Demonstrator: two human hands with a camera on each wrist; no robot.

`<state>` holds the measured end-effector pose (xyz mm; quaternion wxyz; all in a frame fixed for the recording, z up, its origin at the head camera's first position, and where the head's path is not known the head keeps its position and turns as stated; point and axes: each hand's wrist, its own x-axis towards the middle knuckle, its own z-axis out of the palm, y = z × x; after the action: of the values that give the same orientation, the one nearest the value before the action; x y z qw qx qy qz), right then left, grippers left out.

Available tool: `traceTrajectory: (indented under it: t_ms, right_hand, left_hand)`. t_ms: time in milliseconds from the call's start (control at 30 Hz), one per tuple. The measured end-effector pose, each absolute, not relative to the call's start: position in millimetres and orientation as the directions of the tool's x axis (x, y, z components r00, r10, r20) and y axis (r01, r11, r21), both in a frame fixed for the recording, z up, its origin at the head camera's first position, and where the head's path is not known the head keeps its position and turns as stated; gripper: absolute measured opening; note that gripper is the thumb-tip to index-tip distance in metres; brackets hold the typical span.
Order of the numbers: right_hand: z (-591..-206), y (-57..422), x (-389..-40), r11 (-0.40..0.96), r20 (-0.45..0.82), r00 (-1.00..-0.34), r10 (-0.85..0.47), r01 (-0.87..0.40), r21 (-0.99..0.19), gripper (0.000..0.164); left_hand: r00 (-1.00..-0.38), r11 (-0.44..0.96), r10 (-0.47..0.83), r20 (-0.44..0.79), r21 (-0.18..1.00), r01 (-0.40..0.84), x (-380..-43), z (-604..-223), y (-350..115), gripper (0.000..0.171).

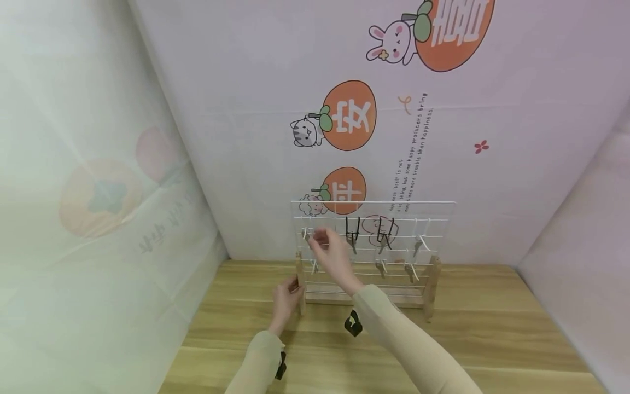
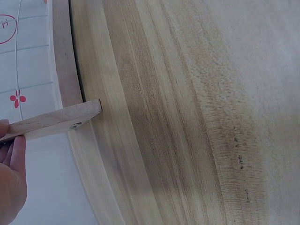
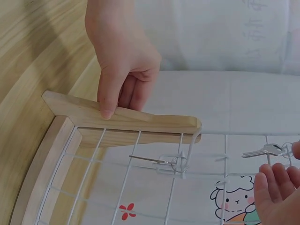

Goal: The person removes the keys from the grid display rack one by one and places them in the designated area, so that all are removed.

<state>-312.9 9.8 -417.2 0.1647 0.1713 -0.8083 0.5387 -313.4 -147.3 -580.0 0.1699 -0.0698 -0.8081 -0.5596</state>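
A white wire grid rack (image 1: 374, 202) on a wooden stand stands on the table against the wall, with several keys hanging from its hooks. My left hand (image 1: 286, 300) grips the stand's left wooden upright (image 3: 126, 117), thumb on one face and fingers on the other. My right hand (image 1: 332, 254) is up at the rack's upper left corner. In the right wrist view its fingers (image 3: 274, 185) are loosely extended beside a silver key (image 3: 262, 151), and one fingertip is right at the key's ring (image 3: 287, 149). A second key (image 3: 154, 161) hangs lower on the same side.
Black hooks (image 1: 352, 227) carry keys at the rack's middle, and white hooks with keys (image 1: 418, 243) are at its right. The right wooden upright (image 1: 431, 287) stands on the wood-grain table (image 1: 492, 328). A printed cloth wall (image 1: 236, 164) rises behind.
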Motion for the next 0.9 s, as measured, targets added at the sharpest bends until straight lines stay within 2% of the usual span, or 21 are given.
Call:
traceTrajectory:
  t_ms: [533, 900]
  right_hand:
    - [-414.2, 0.1, -318.1, 0.376, 0.452, -0.891, -0.044, -0.434, -0.819, 0.02]
    - [-413.1, -4.7, -318.7, 0.36, 0.416, -0.909, -0.008, -0.391, -0.847, 0.016]
  left_hand:
    - [-0.934, 0.337, -0.093, 0.344, 0.894, 0.295, -312.9, -577.8, -143.6, 0.033]
    - [-0.911, 0.361, -0.086, 0.403, 0.865, 0.349, -314.1, -582.1, -145.8, 0.031]
